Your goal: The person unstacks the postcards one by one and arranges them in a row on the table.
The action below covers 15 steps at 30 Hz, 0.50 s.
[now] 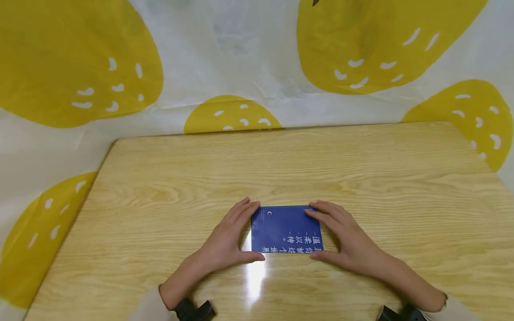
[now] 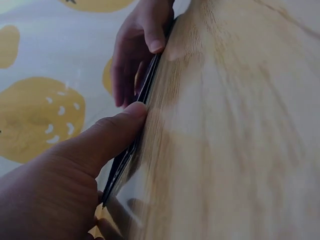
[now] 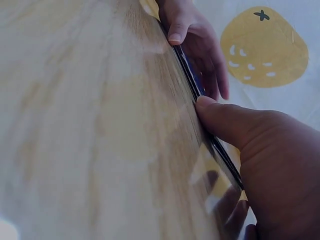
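Note:
A thin dark-blue booklet (image 1: 281, 227) with white Chinese characters and a small moon mark lies flat on the wooden table, its lettering upside down in the head view. My left hand (image 1: 230, 234) holds its left end, thumb at the near edge and fingers at the far corner. On the opposite end, my right hand (image 1: 347, 238) grips it likewise, thumb on the near edge and fingertips over the far corner. From the side, the left wrist view shows the booklet's dark, layered edge (image 2: 120, 162) under the left thumb (image 2: 112, 132). The right thumb (image 3: 225, 117) presses that edge in the right wrist view.
The light wooden table (image 1: 180, 174) has a glossy surface with a bright reflection near the left thumb. A white cloth (image 1: 229, 53) with large yellow fruit shapes hangs behind and along the sides. Black wrist cameras (image 1: 196, 310) sit on both wrists, close to the table.

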Available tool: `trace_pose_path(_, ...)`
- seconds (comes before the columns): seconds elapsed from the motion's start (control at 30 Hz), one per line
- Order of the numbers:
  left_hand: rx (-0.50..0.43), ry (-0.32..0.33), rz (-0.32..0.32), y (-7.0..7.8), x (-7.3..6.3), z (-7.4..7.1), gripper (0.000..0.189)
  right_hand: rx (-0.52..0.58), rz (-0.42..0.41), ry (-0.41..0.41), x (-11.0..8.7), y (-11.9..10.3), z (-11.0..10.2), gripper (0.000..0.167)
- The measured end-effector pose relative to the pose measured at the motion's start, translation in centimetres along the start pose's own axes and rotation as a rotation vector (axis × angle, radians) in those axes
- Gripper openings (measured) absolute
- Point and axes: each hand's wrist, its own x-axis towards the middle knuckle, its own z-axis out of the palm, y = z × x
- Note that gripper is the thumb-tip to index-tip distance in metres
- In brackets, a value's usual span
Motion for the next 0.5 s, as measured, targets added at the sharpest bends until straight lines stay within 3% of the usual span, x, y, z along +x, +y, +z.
trace_pose_path(0.33,-0.002,0.012,0.025,-0.15,0.13,0.08,0.110,0.091,-0.023,0.045,0.08,-0.01,-0.12,0.084)
trace_pose_path(0.5,-0.049,0.031,0.006,-0.04,0.08,0.21,0.110,0.151,-0.062,0.086,0.03,-0.11,-0.12,0.085)
